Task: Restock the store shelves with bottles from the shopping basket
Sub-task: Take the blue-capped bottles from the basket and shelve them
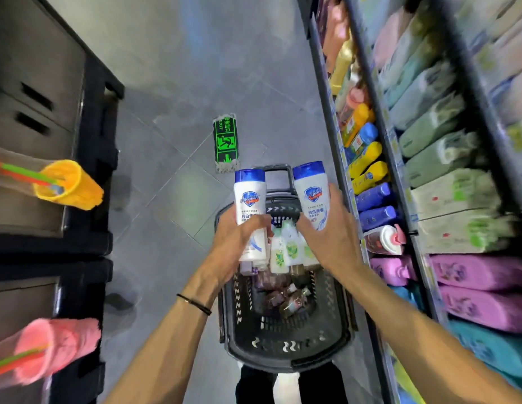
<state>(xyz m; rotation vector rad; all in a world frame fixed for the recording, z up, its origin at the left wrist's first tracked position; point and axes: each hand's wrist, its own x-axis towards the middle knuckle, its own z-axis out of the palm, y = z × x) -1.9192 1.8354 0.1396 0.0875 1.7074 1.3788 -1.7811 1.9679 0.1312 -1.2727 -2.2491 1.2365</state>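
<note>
Bottles in the basket, head view, status?
> Small pale ones with green leaf labels stand packed at the far end. Darker ones lie loose behind them, nearer me. Basket sits on the floor, just beside the shelves on my right.

Hands?
> Both full. My left hand has its fingers curled round the lower half of a white bottle with a blue cap, upright. My right hand has the same grip on a second white bottle, same label, tilted slightly left. Both are held above the basket's far end, apart from each other, the right one nearer the shelves.

Shelves?
> Lower tier: yellow, blue and pink containers lying in a row. Next tier: green and purple soft packs. Detail is blurred, so I can't read the labels.
</note>
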